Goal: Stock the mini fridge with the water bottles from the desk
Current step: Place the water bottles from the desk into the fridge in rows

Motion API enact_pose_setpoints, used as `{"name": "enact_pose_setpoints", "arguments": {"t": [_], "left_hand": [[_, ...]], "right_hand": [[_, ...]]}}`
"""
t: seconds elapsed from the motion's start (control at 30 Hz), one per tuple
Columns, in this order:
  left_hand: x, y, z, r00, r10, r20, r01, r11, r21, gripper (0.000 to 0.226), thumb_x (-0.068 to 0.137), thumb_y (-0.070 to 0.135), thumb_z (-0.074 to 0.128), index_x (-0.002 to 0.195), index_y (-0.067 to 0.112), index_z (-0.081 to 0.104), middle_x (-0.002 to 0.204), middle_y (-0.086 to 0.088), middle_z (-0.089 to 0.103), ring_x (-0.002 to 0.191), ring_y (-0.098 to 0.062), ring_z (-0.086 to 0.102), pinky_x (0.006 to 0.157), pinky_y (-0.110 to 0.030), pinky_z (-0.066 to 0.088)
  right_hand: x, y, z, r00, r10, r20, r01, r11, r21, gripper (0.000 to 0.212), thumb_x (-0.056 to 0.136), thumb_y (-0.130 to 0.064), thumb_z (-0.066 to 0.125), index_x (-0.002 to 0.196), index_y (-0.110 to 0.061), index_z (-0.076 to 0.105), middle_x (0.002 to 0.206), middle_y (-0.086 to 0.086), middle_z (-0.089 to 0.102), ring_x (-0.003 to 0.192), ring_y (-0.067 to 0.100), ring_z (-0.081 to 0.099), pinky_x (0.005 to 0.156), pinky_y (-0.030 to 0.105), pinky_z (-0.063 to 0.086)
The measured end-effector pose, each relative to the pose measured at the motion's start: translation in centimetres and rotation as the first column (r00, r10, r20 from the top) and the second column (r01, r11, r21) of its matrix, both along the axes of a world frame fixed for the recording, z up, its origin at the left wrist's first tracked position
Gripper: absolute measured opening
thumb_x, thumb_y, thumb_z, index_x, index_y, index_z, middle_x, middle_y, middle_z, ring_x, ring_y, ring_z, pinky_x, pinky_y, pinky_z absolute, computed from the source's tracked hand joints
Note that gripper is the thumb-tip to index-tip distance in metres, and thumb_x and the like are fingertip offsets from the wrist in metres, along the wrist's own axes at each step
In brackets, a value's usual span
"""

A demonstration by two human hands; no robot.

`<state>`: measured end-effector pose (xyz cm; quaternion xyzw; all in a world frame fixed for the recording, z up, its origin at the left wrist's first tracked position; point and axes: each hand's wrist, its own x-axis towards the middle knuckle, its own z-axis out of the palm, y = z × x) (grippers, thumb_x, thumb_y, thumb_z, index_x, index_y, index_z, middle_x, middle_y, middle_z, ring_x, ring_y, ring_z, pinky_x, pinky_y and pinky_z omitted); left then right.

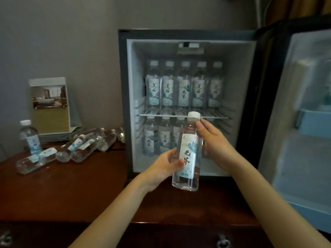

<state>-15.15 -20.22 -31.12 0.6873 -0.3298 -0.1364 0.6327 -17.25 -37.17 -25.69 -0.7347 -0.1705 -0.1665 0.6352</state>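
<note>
Both hands hold one water bottle [188, 158] upright before the open mini fridge [189, 35]. The left hand [164, 169] wraps its lower body and the right hand [215, 140] grips near the neck, probably steadying it label-forward for the lower compartment [139, 165]. Spare bottles [86, 145] lie on the worktop [71, 190].

A clear plastic water bottle [188, 154] with a white cap and a pale label bearing dark brush characters is upright and slightly tilted before the fridge opening. The left hand [164, 169] grips its label from 9 o'clock and the right hand [213, 140] holds its shoulder from 3 o'clock. The black-cased mini fridge [136, 72], white inside, stands on the dark reddish wooden desk [71, 185], its door [304, 122] swung open toward 3 o'clock. Five shelf bottles [184, 85] stand in a row on the wire rack. At least three lower bottles [157, 138] stand beneath them. At the fridge's 9 o'clock, several lying bottles [84, 147] rest on their sides, and one standing bottle [29, 136] is upright beyond them.
</note>
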Motion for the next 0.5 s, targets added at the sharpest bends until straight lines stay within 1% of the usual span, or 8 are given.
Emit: {"name": "enact_pose_setpoints", "arguments": {"t": [0.03, 0.1, 0.17, 0.23, 0.3, 0.4, 0.43, 0.5], "left_hand": [[-0.5, -1.3, 0.4, 1.000, -0.006, 0.009, 0.006, 0.999, -0.033, 0.101, 0.033, 0.076, 0.072, 0.119, 0.024, 0.055, 0.122, -0.002, 0.062, 0.113, -0.016, 0.060, 0.096, -0.038, 0.049], [-1.4, -3.6, 1.4, 1.000, -0.008, 0.022, 0.010, 0.995, -0.104, 0.098, 0.031, 0.077, 0.072, 0.114, 0.027, 0.056, 0.115, 0.003, 0.066, 0.106, -0.012, 0.063, 0.089, -0.032, 0.053], [-2.3, -5.8, 2.7, 0.999, -0.010, 0.038, 0.017, 0.982, -0.188, 0.099, 0.031, 0.074, 0.074, 0.113, 0.023, 0.057, 0.112, 0.000, 0.068, 0.104, -0.015, 0.065, 0.088, -0.032, 0.053], [-3.2, -7.7, 4.0, 0.997, -0.033, 0.068, 0.050, 0.962, -0.270, 0.102, 0.032, 0.071, 0.078, 0.114, 0.015, 0.057, 0.112, -0.007, 0.068, 0.106, -0.021, 0.064, 0.091, -0.034, 0.052], [-4.2, -9.4, 5.4, 0.992, -0.064, 0.112, 0.097, 0.940, -0.327, 0.104, 0.032, 0.068, 0.080, 0.115, 0.009, 0.056, 0.106, -0.007, 0.071, 0.102, -0.022, 0.066, 0.084, -0.031, 0.055], [-5.9, -11.6, 7.4, 0.980, -0.082, 0.181, 0.147, 0.910, -0.387, 0.105, 0.033, 0.066, 0.081, 0.111, 0.001, 0.053, 0.091, 0.000, 0.074, 0.087, -0.014, 0.070, 0.068, -0.022, 0.055], [-6.4, -12.3, 8.1, 0.975, -0.078, 0.210, 0.158, 0.903, -0.399, 0.105, 0.033, 0.065, 0.081, 0.109, -0.001, 0.051, 0.087, 0.002, 0.074, 0.082, -0.012, 0.070, 0.065, -0.020, 0.054], [-7.5, -13.9, 9.5, 0.963, -0.071, 0.261, 0.177, 0.894, -0.411, 0.101, 0.034, 0.065, 0.081, 0.105, 0.001, 0.051, 0.084, 0.003, 0.074, 0.079, -0.012, 0.070, 0.063, -0.022, 0.055]], "right_hand": [[-1.2, -0.9, 0.3, 1.000, 0.015, 0.007, -0.015, 1.000, -0.011, 0.028, 0.089, -0.049, 0.050, 0.112, -0.039, 0.062, 0.112, -0.006, 0.069, 0.105, 0.012, 0.064, 0.087, 0.035, 0.049], [-3.5, -2.6, 1.0, 0.999, 0.041, 0.015, -0.040, 0.998, -0.055, 0.040, 0.083, -0.053, 0.055, 0.120, -0.038, 0.057, 0.115, -0.004, 0.067, 0.107, 0.014, 0.064, 0.087, 0.031, 0.051], [-5.9, -4.2, 1.8, 0.998, 0.035, 0.045, -0.031, 0.995, -0.100, 0.047, 0.084, -0.048, 0.056, 0.129, -0.036, 0.049, 0.119, -0.002, 0.066, 0.110, 0.017, 0.062, 0.092, 0.036, 0.051], [-8.1, -5.5, 2.7, 0.998, 0.027, 0.064, -0.019, 0.992, -0.121, 0.047, 0.086, -0.042, 0.056, 0.132, -0.037, 0.046, 0.118, -0.001, 0.066, 0.109, 0.018, 0.063, 0.092, 0.039, 0.052], [-10.1, -6.7, 3.6, 0.997, 0.019, 0.071, -0.009, 0.991, -0.132, 0.047, 0.089, -0.034, 0.054, 0.134, -0.036, 0.043, 0.117, 0.001, 0.067, 0.107, 0.019, 0.064, 0.089, 0.035, 0.054], [-13.1, -8.3, 5.2, 0.995, -0.053, 0.082, 0.064, 0.988, -0.138, 0.050, 0.082, -0.036, 0.058, 0.130, -0.038, 0.044, 0.111, -0.002, 0.070, 0.101, 0.016, 0.067, 0.083, 0.026, 0.055], [-13.9, -8.8, 5.6, 0.992, -0.093, 0.090, 0.105, 0.985, -0.136, 0.052, 0.078, -0.040, 0.060, 0.128, -0.041, 0.045, 0.109, -0.002, 0.070, 0.099, 0.015, 0.067, 0.081, 0.027, 0.055], [-15.4, -10.0, 6.6, 0.975, -0.184, 0.122, 0.200, 0.970, -0.139, 0.057, 0.072, -0.044, 0.061, 0.127, -0.042, 0.046, 0.109, 0.002, 0.070, 0.099, 0.016, 0.067, 0.087, 0.036, 0.055]]}}
